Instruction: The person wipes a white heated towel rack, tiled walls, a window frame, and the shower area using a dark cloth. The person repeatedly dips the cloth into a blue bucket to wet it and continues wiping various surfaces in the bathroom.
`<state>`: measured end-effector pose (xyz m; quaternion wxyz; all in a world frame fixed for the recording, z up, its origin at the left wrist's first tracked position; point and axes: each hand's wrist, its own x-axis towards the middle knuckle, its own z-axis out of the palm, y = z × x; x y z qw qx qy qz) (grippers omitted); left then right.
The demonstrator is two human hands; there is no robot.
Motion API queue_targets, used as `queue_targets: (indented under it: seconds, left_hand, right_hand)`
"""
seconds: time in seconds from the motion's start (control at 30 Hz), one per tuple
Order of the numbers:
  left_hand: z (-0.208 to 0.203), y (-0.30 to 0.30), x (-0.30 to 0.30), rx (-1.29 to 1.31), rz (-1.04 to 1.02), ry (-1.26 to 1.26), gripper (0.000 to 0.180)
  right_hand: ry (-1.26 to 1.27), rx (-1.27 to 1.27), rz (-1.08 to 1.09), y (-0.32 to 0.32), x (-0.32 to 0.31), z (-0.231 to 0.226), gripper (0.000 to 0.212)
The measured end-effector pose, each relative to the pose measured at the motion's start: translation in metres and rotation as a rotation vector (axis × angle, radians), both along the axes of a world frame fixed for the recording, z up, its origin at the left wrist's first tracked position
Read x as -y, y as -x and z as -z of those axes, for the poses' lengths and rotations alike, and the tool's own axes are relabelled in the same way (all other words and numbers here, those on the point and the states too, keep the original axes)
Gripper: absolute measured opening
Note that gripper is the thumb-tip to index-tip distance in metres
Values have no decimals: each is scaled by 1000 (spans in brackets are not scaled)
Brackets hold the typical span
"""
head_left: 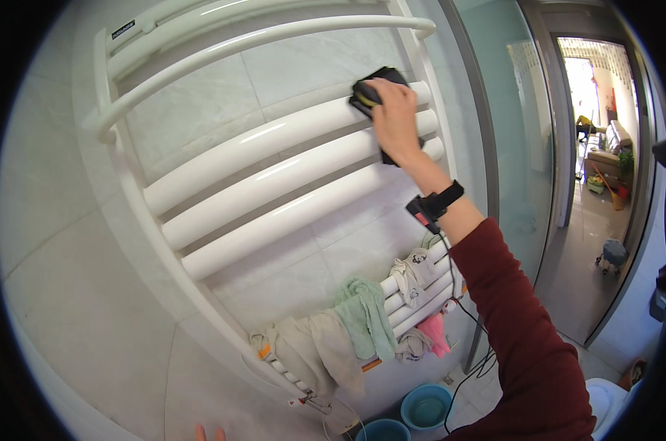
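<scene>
My right hand (396, 117) presses a black cleaning pad (371, 90) with a yellow edge against the right end of the white towel radiator's (259, 184) upper group of thick bars. The fingers are closed over the pad. A black band with a red part sits on that wrist, and the sleeve is dark red. Only fingertips of my left hand (209, 434) show at the bottom edge, resting on the tiled wall; nothing is seen in them.
Beige, green, pink and white cloths (362, 323) hang on the radiator's lower bars. Two blue basins (425, 406) stand on the floor below. A glass panel (509, 147) is to the right, with an open doorway (597, 132) beyond and a white toilet rim (605, 400) at lower right.
</scene>
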<state>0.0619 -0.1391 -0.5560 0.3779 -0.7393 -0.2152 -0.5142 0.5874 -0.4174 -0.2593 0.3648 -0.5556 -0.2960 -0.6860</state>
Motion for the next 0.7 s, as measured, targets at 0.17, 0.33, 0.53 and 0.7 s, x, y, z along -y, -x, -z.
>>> queue_targets:
  seconds: [0.17,0.33,0.53,0.7]
  left_hand:
    - [5,0,-7,30,11,-10,35]
    - [7,3,-9,6,-26,-41,33]
    - [8,4,-9,-16,-88,27,26]
    - [4,5,-5,-72,-100,1,21]
  right_hand:
    - [48,129,-134,63,-98,11,59]
    - [156,215,-125,143,-196,11,48]
    - [274,296,-209,189,-237,9,39]
    - [282,394,-219,134,-183,2,30]
